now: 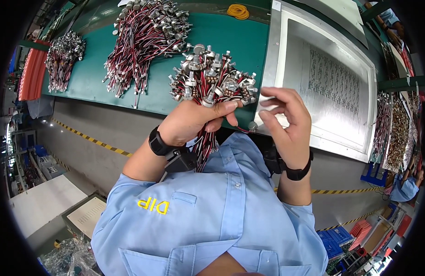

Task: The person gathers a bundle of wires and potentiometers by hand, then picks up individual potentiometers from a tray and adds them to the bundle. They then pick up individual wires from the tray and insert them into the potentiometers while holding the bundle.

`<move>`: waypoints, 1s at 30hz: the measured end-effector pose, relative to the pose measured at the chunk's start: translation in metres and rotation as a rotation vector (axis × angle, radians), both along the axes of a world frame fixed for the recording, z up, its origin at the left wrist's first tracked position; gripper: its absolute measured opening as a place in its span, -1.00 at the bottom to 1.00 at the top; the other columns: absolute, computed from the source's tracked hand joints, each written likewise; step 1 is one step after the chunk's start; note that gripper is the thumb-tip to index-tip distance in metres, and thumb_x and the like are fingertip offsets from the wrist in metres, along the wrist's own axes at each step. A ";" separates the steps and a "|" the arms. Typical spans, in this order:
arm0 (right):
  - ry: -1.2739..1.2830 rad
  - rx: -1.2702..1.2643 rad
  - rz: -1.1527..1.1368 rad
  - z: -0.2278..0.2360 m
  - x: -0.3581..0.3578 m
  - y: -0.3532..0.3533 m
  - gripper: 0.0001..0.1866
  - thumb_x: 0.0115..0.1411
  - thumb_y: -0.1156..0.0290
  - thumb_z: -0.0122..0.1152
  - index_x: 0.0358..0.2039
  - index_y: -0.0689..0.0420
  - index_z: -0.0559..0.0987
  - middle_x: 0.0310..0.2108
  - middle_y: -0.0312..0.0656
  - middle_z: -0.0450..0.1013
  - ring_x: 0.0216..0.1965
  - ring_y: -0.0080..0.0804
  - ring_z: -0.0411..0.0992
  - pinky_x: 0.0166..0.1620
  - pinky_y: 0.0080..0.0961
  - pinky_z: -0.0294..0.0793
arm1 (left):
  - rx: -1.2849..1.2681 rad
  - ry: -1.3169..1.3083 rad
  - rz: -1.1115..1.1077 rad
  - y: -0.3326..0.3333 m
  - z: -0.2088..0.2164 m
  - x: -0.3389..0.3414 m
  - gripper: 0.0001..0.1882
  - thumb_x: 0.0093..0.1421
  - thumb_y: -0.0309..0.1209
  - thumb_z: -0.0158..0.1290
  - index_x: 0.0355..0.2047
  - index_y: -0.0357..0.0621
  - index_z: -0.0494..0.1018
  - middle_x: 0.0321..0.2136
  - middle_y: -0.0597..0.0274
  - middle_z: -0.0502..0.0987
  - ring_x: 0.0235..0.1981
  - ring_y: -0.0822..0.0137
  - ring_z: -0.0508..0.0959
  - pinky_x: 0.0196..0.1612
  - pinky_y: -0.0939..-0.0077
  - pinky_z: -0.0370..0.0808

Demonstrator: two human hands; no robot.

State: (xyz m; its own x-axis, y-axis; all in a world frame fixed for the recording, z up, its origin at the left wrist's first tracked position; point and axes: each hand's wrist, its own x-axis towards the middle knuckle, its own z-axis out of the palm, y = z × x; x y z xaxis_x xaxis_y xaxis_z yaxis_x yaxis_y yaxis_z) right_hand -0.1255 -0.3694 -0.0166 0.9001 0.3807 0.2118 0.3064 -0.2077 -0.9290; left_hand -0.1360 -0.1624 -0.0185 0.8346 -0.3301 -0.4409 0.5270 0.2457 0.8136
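Observation:
My left hand [187, 120] is closed round the wires of a thick bunch of wired potentiometers [212, 76]. Their round metal bodies and shafts fan out above the fist, and red, black and white leads hang below it. One potentiometer [252, 125] sticks out low on the right of the bunch on its own lead. To the right of it, my right hand [291, 123] is raised with curved fingers, the thumb apart from them and nothing seen between. Both wrists wear black bands.
A large pile of wired potentiometers [145, 46] and a smaller pile [63, 62] lie on the green bench [231, 34]. Behind is a yellow coil [238, 12]. A metal-framed screen [325, 83] stands at the right. Red trays [33, 71] are stacked at far left.

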 end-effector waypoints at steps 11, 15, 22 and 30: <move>0.049 0.177 -0.124 -0.019 -0.002 0.010 -0.73 0.03 0.58 0.25 -0.21 0.26 0.49 -0.27 -0.19 0.45 -0.23 -0.50 0.41 -0.20 -0.64 0.41 | -0.116 -0.045 0.073 0.004 -0.003 0.000 -0.83 0.23 -0.37 0.00 -0.31 -0.23 0.47 -0.55 0.29 0.50 -0.72 0.62 0.24 -0.68 0.75 0.14; 0.370 0.455 -0.087 -0.021 -0.008 0.012 -0.72 0.05 0.62 0.23 -0.18 0.31 0.46 -0.25 -0.15 0.46 -0.23 -0.49 0.43 -0.15 -0.64 0.44 | -0.148 -0.044 0.086 0.005 -0.004 -0.001 -0.83 0.21 -0.36 0.03 -0.33 -0.22 0.49 -0.55 0.33 0.49 -0.71 0.64 0.25 -0.67 0.77 0.14; 0.435 0.497 -0.054 -0.026 -0.007 0.010 -0.70 0.03 0.68 0.22 -0.18 0.35 0.43 -0.22 -0.09 0.46 -0.19 -0.44 0.45 -0.09 -0.60 0.45 | -0.045 -0.032 0.101 0.001 0.003 -0.001 -0.84 0.17 -0.42 0.04 -0.32 -0.28 0.44 -0.59 0.33 0.44 -0.76 0.63 0.21 -0.71 0.71 0.10; 0.215 0.438 -0.076 -0.034 -0.007 0.012 -0.69 -0.01 0.75 0.20 -0.21 0.32 0.43 -0.18 -0.10 0.42 -0.16 -0.43 0.44 -0.06 -0.56 0.46 | -0.075 -0.029 0.077 0.004 -0.003 -0.001 -0.84 0.15 -0.39 0.10 -0.32 -0.23 0.50 -0.52 0.32 0.50 -0.72 0.64 0.24 -0.68 0.75 0.13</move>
State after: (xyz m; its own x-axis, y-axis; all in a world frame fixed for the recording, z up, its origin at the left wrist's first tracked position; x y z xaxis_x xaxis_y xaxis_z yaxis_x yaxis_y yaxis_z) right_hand -0.1320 -0.3570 -0.0510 0.9627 0.2292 0.1439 0.0975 0.2026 -0.9744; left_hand -0.1366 -0.1585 -0.0213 0.8707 -0.2960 -0.3928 0.4810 0.3456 0.8057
